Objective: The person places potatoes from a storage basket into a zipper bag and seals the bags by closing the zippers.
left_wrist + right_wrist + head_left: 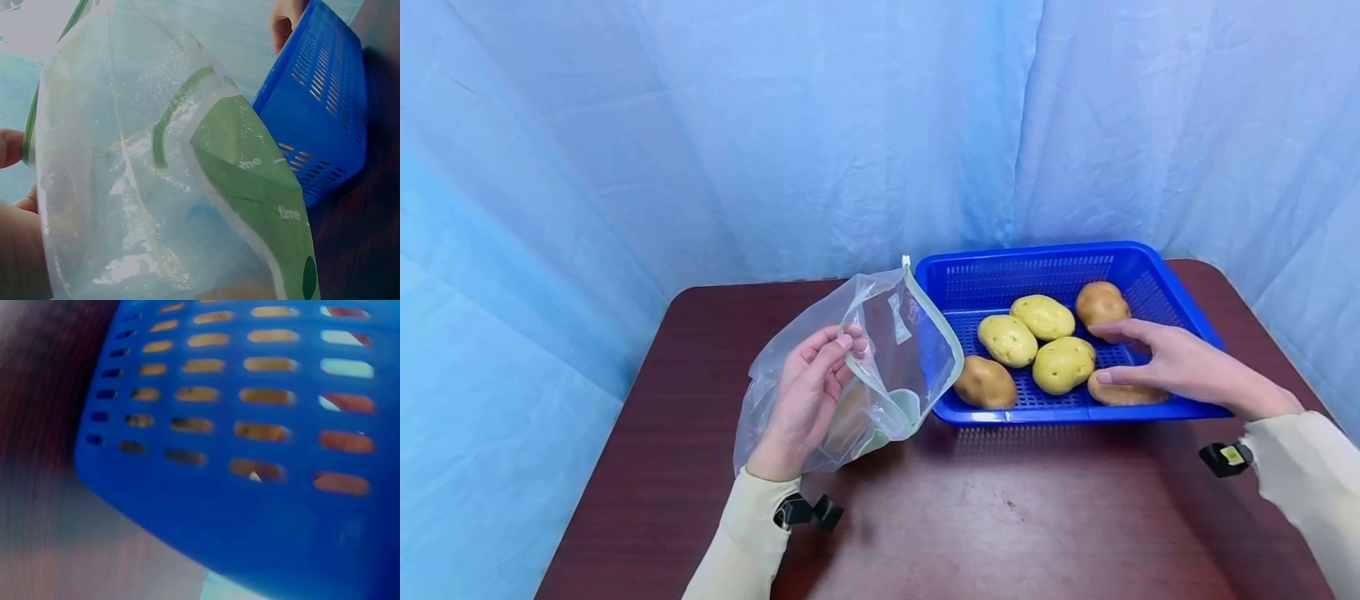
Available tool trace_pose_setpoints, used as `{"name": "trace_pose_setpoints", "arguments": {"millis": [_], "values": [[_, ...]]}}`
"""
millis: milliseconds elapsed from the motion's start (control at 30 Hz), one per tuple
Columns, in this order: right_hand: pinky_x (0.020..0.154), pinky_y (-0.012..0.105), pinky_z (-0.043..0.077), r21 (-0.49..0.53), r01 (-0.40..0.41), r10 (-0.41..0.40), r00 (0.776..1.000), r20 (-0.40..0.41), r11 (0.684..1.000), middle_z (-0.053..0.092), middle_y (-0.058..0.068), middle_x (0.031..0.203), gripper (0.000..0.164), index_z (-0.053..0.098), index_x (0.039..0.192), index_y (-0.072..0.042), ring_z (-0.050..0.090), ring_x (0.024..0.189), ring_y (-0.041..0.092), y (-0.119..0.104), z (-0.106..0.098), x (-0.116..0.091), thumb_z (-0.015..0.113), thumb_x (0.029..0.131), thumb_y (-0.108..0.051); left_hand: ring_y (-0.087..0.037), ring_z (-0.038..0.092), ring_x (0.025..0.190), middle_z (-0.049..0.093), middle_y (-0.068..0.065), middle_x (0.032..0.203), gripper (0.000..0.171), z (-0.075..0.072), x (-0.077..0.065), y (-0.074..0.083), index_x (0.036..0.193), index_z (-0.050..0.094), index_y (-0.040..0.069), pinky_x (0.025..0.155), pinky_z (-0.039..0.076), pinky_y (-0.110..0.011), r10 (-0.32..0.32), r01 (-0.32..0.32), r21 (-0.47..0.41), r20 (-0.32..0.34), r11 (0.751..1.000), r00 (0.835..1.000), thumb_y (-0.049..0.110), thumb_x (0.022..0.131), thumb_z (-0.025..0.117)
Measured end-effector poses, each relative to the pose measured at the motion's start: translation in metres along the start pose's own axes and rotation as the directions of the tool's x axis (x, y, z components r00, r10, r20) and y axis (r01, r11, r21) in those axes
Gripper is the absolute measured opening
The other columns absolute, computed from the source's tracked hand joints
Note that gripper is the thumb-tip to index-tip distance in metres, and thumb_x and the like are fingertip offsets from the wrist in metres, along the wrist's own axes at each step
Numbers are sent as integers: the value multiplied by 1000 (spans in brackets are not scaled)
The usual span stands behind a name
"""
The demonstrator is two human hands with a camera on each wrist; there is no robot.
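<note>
My left hand (pixel 808 387) pinches the pale green rim of a clear slider bag (pixel 917 358) between thumb and fingers. The bag's mouth gapes toward the basket, and a brownish rounded shape shows through its lower part. Over the right side of the blue basket (pixel 1195 325) reaches my right hand (pixel 1180 362), thumb and fingers spread apart. Its thumb lies over a brown potato (pixel 1131 393) by the front wall; its fingertips are at the lower edge of another brown potato (pixel 1102 308). Three yellow potatoes (pixel 1042 317) and a third brown potato (pixel 985 382) lie there too.
The basket stands on a dark wooden table (pixel 1000 508), close to its back edge. Blue curtains (pixel 850 133) hang behind and beside the table. Slotted basket walls (pixel 212 506) fill much of the right wrist view. Small black cameras (pixel 811 512) sit on both wrists.
</note>
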State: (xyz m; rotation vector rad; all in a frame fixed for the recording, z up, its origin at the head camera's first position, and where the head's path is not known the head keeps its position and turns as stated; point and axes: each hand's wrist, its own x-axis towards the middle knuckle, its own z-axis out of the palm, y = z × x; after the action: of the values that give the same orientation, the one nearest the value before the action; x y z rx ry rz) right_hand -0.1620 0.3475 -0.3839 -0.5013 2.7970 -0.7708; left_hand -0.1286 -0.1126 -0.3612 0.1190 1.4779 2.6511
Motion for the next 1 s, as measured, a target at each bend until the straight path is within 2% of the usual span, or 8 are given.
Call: {"name": "trace_pose_setpoints", "arguments": {"millis": [33,100,167,433,600,667,867,1000], "values": [[100,46,47,-1,-1,1,1000,6,1000,60,21,142,74,54,147,-6,53,131,40,0,1,1,82,88,-41,-12,70,91,72,-4,98,18,0,0,0,104,72,7,88,58,-23,0,0,0,1,1000,1000,0,102,55],[98,61,45,-3,15,-15,1000,14,1000,60,23,140,73,54,147,-6,54,129,42,0,2,3,82,89,-40,-12,70,91,72,-4,98,18,0,0,0,104,72,7,88,58,-23,-1,1,-1,6,1000,1000,0,102,55],[99,64,45,-4,28,-28,999,18,1000,61,23,139,71,55,146,-6,54,129,43,-1,3,6,82,89,-39,-11,70,91,72,-4,98,19,0,0,0,104,72,7,87,58,-23,0,0,-1,10,1000,1000,1,102,55],[98,55,46,-8,80,-79,996,30,997,63,15,139,64,60,144,-15,58,126,37,-10,6,17,81,89,-42,-11,70,91,72,-4,99,18,1,-1,1,104,72,7,86,58,-22,5,-5,5,12,1000,1000,1,102,55],[101,62,45,32,65,-67,994,85,997,61,17,141,66,58,145,-14,56,128,40,-12,9,21,80,90,-43,-11,70,91,72,-4,100,17,1,-2,1,105,72,7,87,58,-22,4,-4,6,5,1000,1000,2,102,56],[101,62,45,25,63,-66,994,92,998,61,17,141,67,59,145,-13,56,128,39,-12,10,21,80,90,-44,-11,70,91,72,-4,100,17,1,-2,1,105,72,7,87,58,-22,2,-2,9,1,1000,1000,2,102,56],[98,54,47,-16,74,-73,996,52,997,64,13,133,66,63,140,-11,59,122,32,-12,12,21,83,87,-43,-11,70,91,72,-4,99,18,1,-2,0,105,72,7,87,58,-22,-4,4,10,6,1000,1000,2,102,55],[99,56,47,-30,84,-82,995,50,996,62,15,132,68,64,140,-10,58,122,34,-13,16,24,85,85,-44,-11,70,91,72,-4,99,19,0,-2,1,105,72,8,87,58,-22,-7,7,11,3,1000,1000,2,102,55]]}}
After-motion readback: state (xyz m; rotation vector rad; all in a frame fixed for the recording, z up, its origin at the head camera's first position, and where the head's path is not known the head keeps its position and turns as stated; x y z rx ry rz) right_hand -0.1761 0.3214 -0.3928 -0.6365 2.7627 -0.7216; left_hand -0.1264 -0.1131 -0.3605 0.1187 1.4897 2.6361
